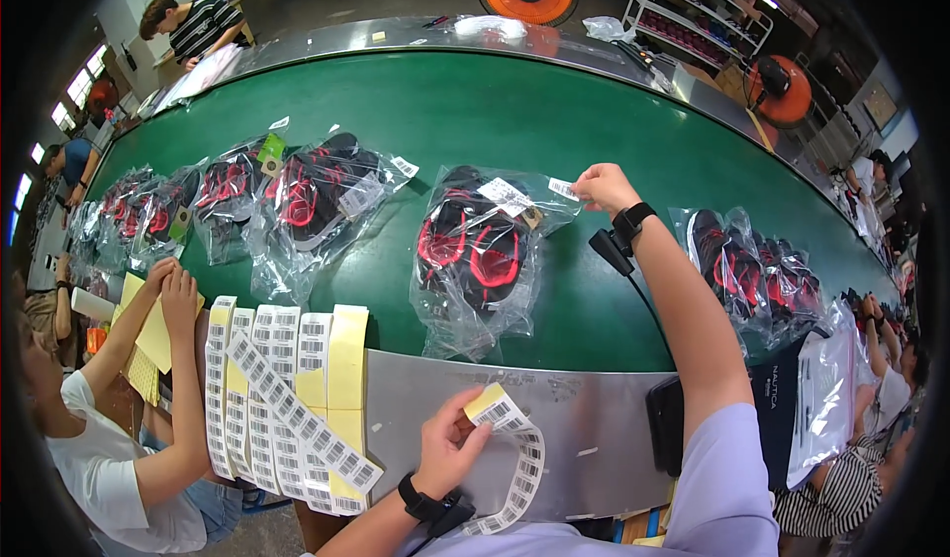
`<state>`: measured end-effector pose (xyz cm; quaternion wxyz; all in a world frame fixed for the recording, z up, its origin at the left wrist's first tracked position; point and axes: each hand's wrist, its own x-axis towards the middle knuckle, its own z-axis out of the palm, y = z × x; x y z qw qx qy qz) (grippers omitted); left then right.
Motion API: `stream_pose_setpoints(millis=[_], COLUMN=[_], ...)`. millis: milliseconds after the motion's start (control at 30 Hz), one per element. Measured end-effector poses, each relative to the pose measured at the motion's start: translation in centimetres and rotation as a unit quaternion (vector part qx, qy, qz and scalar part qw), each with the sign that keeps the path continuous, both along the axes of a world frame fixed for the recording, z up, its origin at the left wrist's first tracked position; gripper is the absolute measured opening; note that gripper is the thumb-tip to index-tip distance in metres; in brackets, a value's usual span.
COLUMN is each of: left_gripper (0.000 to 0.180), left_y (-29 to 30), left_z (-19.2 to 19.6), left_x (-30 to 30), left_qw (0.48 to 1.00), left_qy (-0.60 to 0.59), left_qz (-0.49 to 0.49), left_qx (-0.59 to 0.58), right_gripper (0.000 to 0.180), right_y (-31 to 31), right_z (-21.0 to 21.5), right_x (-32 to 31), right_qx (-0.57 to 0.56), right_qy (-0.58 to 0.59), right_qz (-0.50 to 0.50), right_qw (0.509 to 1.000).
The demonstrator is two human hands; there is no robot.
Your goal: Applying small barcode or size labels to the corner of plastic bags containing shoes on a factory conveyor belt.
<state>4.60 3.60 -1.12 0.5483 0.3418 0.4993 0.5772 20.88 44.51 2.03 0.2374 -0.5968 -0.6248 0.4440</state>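
My left hand (450, 450) holds a curled strip of barcode stickers (515, 458) on yellow backing, over the steel edge of the conveyor. My right hand (602, 187) reaches out over the green belt and presses a small white sticker (563, 189) onto the corner of a clear plastic bag with black and red sandals (473, 250). Both wrists wear black bands, and a black device hangs from the right one.
More bagged sandals lie on the green belt (554, 122) at left (317, 196) and right (742, 265). Several sticker strips (287, 399) drape over the steel edge. A person at left handles yellow sheets (148, 334). Other workers, orange fans and a rack stand around.
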Motion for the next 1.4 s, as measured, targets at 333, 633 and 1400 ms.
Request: stream_pose_setpoints(millis=[333, 633, 1400], left_gripper=[0.048, 0.046, 0.035], left_y=[-0.1, 0.1, -0.6], left_z=[-0.9, 0.2, -0.4], left_x=[0.2, -0.6, -0.4], left_qw=[1.0, 1.0, 1.0], left_qy=[-0.006, -0.004, 0.012], left_qz=[-0.012, -0.004, -0.002], left_qx=[-0.004, 0.0, 0.023], right_gripper=[0.026, 0.046, 0.043], right_y=[-2.6, -9.0, -7.0], right_z=[-4.7, 0.9, 2.8], right_x=[0.2, -1.1, -9.4], right_qx=[0.003, 0.15, 0.496], right_qy=[0.13, 0.28, -0.018], right_qz=[-0.069, -0.026, 0.102], right_qw=[0.989, 0.948, 0.862])
